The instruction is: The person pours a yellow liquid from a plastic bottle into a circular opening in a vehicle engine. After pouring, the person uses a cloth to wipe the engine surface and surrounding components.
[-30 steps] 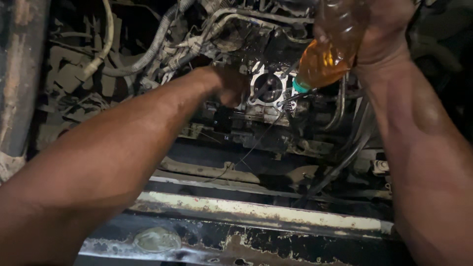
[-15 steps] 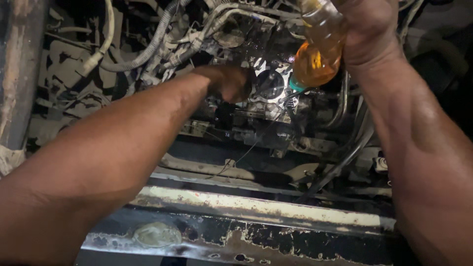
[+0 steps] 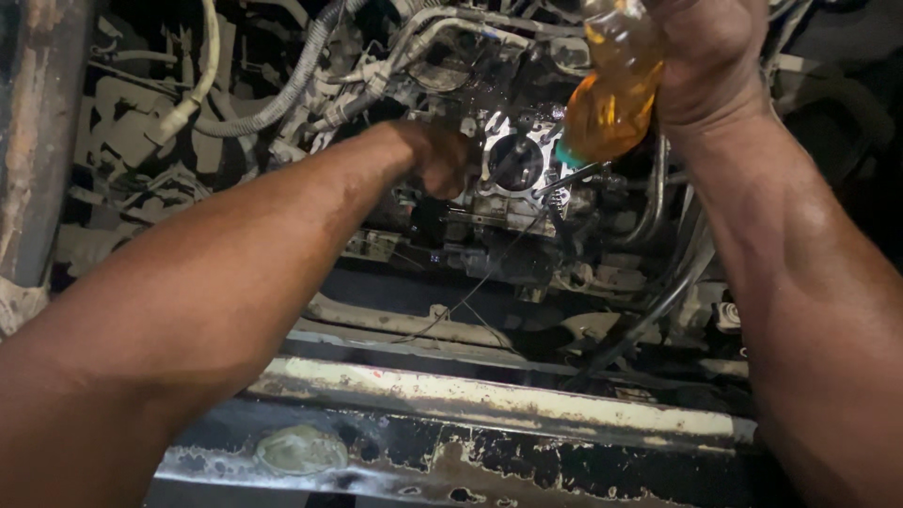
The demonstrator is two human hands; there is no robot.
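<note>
The right hand [image 3: 710,56] kept a full grip around a clear plastic bottle [image 3: 607,89] of amber liquid, tilted so its green cap [image 3: 567,156] pointed down and left, just beside the round opening [image 3: 514,162] of a pale metal engine part [image 3: 513,174] at the far centre. The left hand [image 3: 442,160] reached in from the near left and rested against the left side of that part; whether its grip was wide or closed could not be told. Grey hoses [image 3: 282,89] ran across the far left. A rusty, flaking metal bar [image 3: 489,400] crossed the near side.
</note>
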